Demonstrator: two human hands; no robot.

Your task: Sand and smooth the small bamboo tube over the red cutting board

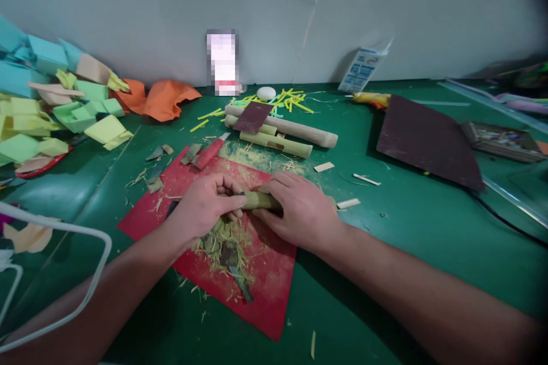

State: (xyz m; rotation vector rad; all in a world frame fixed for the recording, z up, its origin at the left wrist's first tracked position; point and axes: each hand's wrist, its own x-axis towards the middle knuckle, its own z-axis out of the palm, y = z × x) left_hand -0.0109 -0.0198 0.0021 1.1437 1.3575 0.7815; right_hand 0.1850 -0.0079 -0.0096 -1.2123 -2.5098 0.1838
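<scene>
My right hand [299, 208] is wrapped over a short bamboo tube [261, 201], which lies roughly level above a red sheet of paper [265, 302]. At the tube's left end my left hand [214, 202] is closed in a pinch, with a small dark scrap at its fingertips that looks like sandpaper. Below the hands, bamboo dust and shavings [225, 234] lie heaped on the paper, mixed with worn dark scraps [230, 252]. A red-handled craft knife [209, 152] rests at the paper's far edge. The tube's right part is mostly hidden under my right hand.
Several bamboo tubes [295, 128] lie beyond my hands, a maroon sandpaper piece [253, 118] across them. A larger maroon sheet [423, 142] is at right, beside a small tray [503, 140]. Folded coloured papers [47, 102] crowd the left. A white wire frame [100, 239] stands near left.
</scene>
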